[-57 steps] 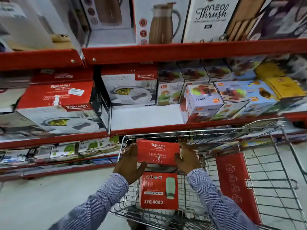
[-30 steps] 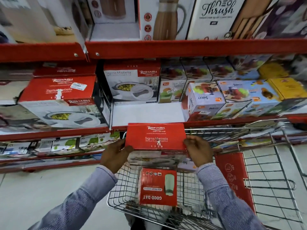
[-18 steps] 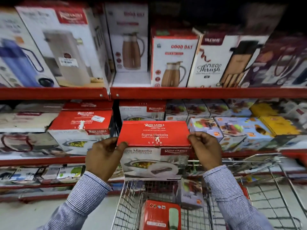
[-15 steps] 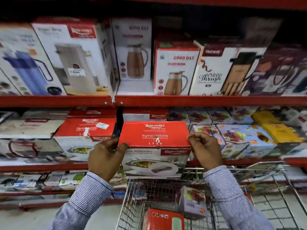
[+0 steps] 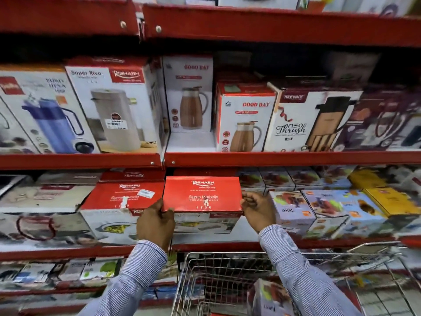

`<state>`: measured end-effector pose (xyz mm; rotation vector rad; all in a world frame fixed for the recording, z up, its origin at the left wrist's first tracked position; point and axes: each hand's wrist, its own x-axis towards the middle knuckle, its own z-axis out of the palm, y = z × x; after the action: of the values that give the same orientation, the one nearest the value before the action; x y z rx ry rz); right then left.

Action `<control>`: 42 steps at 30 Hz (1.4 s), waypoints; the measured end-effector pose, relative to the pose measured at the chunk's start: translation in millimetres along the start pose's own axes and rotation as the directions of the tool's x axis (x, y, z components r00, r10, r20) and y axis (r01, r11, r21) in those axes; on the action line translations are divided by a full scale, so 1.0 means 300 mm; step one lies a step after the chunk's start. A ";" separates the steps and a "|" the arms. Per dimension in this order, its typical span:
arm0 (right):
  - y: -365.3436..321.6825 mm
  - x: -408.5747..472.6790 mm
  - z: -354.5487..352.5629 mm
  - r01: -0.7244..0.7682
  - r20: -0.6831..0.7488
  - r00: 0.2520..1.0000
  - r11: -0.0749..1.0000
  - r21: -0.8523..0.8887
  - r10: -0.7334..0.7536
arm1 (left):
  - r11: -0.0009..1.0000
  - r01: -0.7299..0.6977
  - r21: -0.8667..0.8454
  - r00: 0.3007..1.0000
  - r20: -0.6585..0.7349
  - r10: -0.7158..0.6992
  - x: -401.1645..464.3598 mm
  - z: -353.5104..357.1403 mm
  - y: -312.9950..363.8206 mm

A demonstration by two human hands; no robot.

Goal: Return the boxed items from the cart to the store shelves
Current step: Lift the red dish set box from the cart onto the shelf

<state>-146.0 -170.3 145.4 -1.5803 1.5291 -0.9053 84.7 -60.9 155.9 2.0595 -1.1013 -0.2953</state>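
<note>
A red-topped Rishabh casserole box sits in the gap on the middle shelf, between a matching red box on its left and a juicer box on its right. My left hand grips its left front corner. My right hand holds its right edge. The wire cart stands below, with a juicer box inside.
The shelf above carries tall flask and jug boxes. Yellow boxes fill the middle shelf's right end. Small flat boxes line the lower shelf at left. Red shelf rails run across the whole view.
Both hands lifted the red casserole box out of the cart and moved it up and forward into the gap on the middle shelf. The view tilted upward.
</note>
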 end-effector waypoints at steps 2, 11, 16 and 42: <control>0.014 0.010 0.016 -0.024 0.007 1.000 0.999 -0.043 0.025 | 1.000 -0.004 0.024 1.000 0.027 0.003 0.012 0.023 -0.017; 0.025 0.046 0.044 -0.046 0.083 0.995 0.999 -0.016 0.047 | 0.995 -0.031 0.100 0.999 0.023 0.029 0.017 0.079 -0.051; 0.021 0.052 0.044 -0.053 0.176 0.983 0.998 -0.016 0.055 | 0.938 -0.159 0.308 0.987 0.048 0.151 -0.002 0.077 -0.057; 0.649 -0.297 -0.136 0.240 0.287 0.958 0.578 -0.780 -0.012 | 0.629 -0.697 0.346 0.662 0.648 0.377 -0.450 0.566 -0.023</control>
<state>-277.2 -84.9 -6.0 -2.3639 1.7579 0.0331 -80.0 -40.6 16.2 2.0121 -2.3769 -0.2143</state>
